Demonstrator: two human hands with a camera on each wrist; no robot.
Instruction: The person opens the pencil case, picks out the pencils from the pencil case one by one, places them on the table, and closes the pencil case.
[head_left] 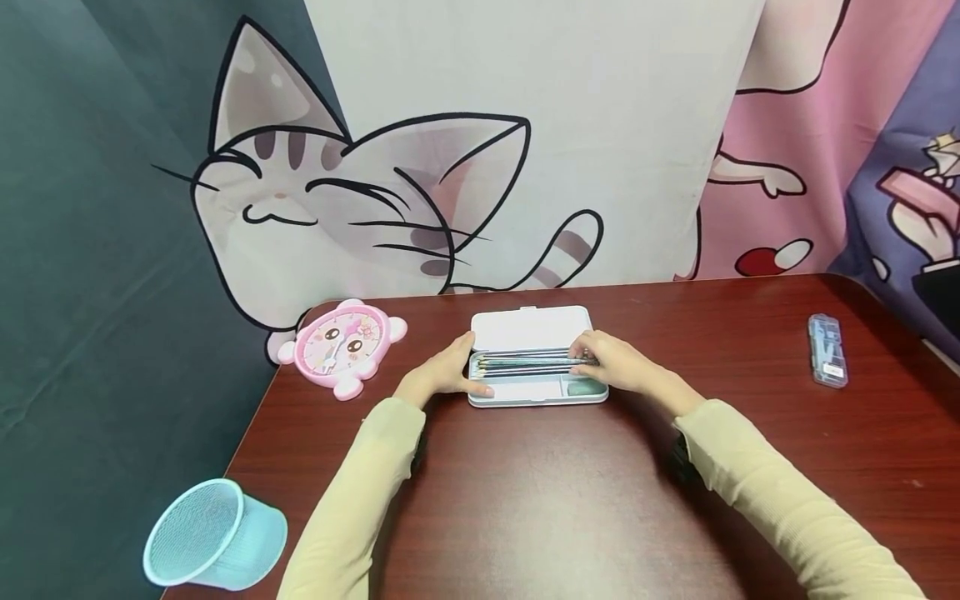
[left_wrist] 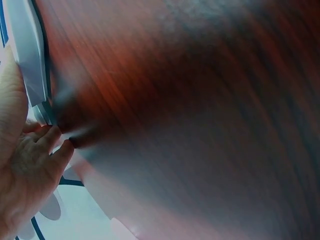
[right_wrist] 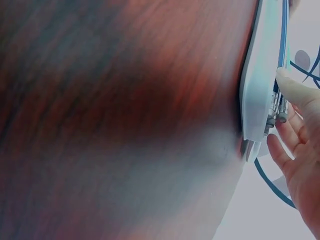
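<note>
A white pencil case [head_left: 525, 391] lies on the table with its lid [head_left: 531, 328] folded back. Several dark pencils [head_left: 525, 363] lie lengthwise inside, sharpened tips to the left. A greenish piece [head_left: 587, 387] sits in the front right compartment. My left hand [head_left: 442, 371] grips the case's left end, thumb at the front; in the left wrist view, the fingers of this hand [left_wrist: 35, 160] are behind the case. At the right end, my right hand [head_left: 622, 364] pinches the pencils. The right wrist view has its thumb [right_wrist: 295, 90] against them, close to their metal-banded eraser ends [right_wrist: 281, 116].
A pink clock [head_left: 342, 346] with rounded knobs lies left of the case. Near the table's left edge, a light-blue mesh basket [head_left: 251, 542] is tipped on its side. A small clear blue box [head_left: 827, 350] lies far right. A cat-print curtain [head_left: 637, 125] hangs behind.
</note>
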